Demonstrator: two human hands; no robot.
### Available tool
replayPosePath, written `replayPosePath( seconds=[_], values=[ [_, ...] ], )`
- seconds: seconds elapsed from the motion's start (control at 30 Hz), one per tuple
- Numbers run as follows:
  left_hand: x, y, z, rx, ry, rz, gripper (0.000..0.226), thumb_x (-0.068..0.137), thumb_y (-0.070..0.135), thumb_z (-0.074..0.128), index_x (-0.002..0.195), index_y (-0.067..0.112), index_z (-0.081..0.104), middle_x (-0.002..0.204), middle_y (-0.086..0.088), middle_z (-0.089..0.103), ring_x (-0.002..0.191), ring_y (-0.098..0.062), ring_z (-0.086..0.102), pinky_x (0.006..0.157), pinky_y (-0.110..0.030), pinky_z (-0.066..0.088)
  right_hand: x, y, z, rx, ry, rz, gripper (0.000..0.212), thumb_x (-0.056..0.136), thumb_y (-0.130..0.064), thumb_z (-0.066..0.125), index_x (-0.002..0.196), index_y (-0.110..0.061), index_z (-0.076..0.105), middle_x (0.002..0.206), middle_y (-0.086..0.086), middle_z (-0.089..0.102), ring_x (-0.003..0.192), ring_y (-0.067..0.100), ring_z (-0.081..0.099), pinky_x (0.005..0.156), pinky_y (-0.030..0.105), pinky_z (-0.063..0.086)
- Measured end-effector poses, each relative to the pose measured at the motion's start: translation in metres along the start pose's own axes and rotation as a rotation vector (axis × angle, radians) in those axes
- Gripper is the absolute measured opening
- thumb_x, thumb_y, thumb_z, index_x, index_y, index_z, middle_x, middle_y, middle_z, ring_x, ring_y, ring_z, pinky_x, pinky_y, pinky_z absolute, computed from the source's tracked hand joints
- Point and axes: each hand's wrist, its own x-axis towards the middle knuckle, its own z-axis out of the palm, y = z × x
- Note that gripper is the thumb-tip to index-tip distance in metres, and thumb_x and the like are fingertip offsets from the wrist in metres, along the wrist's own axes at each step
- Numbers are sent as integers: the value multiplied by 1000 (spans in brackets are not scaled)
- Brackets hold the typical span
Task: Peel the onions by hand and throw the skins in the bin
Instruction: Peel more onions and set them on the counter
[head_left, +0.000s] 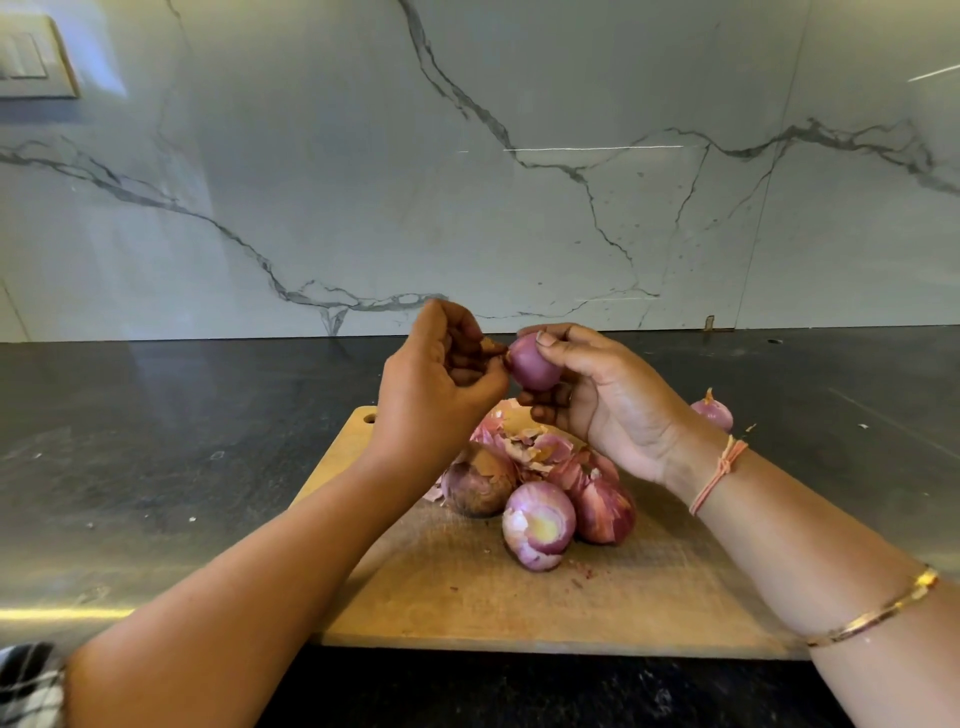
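My right hand (608, 400) grips a small purple onion (532, 364) above the wooden chopping board (467, 597). My left hand (441, 384) pinches a scrap of dry skin (491, 345) at the onion's tip. On the board lie a partly peeled onion (537, 525), a brown-skinned onion (478, 488) and a reddish onion (605, 512). A heap of loose skins (524, 441) sits behind them. No bin is in view.
Another small onion (712, 413) lies on the dark countertop (156, 441) to the right of the board. A marble-patterned wall (467, 182) rises behind the counter, with a switch plate (31, 60) at top left. Bits of skin speckle the counter.
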Motion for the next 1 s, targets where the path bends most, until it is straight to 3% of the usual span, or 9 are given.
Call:
replayPosePath(
  seconds=[0.13, 0.23, 0.3, 0.4, 0.53, 0.63, 0.73, 0.8, 1.0],
  values=[
    [2, 1, -1, -44, 24, -56, 34, 81, 1, 68, 83, 23, 41, 79, -9, 66, 60, -9, 61, 60, -24, 54, 0, 5, 0, -155, -53, -110, 21, 96, -10, 51, 110, -20, 63, 111, 12, 62, 76, 19, 64, 62, 27, 51],
    [4, 0, -1, -91, 44, -90, 34, 81, 0, 68, 83, 20, 40, 82, -10, 67, 72, -20, 66, 69, -32, 55, 0, 9, -1, -564, 3, -305, 26, 93, -14, 59, 115, -28, 60, 124, 7, 55, 98, 11, 61, 75, 16, 49],
    [5, 0, -1, -121, 43, -105, 35, 81, -1, 68, 83, 20, 40, 80, -6, 67, 74, -17, 65, 70, -31, 55, 1, 11, -4, -823, 44, -414, 36, 91, -17, 63, 125, -24, 52, 125, 4, 48, 107, 7, 54, 83, 8, 43],
    [5, 1, -2, -158, 38, -123, 35, 81, -3, 66, 82, 20, 39, 80, -6, 66, 76, -16, 64, 72, -30, 55, 0, 12, -4, -974, 43, -490, 45, 90, -21, 64, 132, -18, 46, 122, 3, 45, 104, 5, 50, 85, 5, 40],
    [7, 2, -1, -178, 59, -150, 35, 82, -3, 65, 81, 20, 39, 89, -20, 67, 84, -28, 65, 76, -37, 54, 0, 13, -3, -1048, 10, -553, 44, 89, -21, 66, 128, -16, 47, 119, 4, 45, 100, 2, 45, 85, 2, 35],
    [7, 4, 0, -215, 60, -169, 33, 82, -4, 64, 81, 18, 39, 87, -16, 68, 84, -23, 65, 75, -32, 54, 0, 14, -1, -1011, 17, -545, 38, 86, -17, 68, 120, -17, 51, 116, 4, 47, 98, 4, 48, 85, 6, 38],
    [7, 5, -1, -279, 50, -196, 33, 83, -6, 62, 82, 17, 39, 82, -9, 68, 81, -18, 64, 73, -28, 53, 2, 13, -1, -786, 23, -430, 32, 83, -19, 71, 111, -23, 56, 115, 4, 56, 104, 12, 56, 91, 22, 46],
    [8, 5, -1, -292, 44, -205, 34, 83, -7, 62, 82, 17, 38, 85, -13, 70, 82, -21, 65, 77, -32, 53, 2, 11, -1, -618, -15, -343, 29, 82, -19, 71, 107, -26, 59, 110, 2, 62, 99, 14, 60, 86, 29, 49],
    [11, 7, -6, -350, 15, -198, 34, 84, -7, 60, 85, 18, 37, 76, -3, 71, 80, -21, 67, 79, -36, 53, -1, 7, -1, -278, -88, -200, 29, 87, -2, 61, 112, -16, 60, 109, 9, 63, 89, 15, 62, 77, 25, 53]
  ],
)
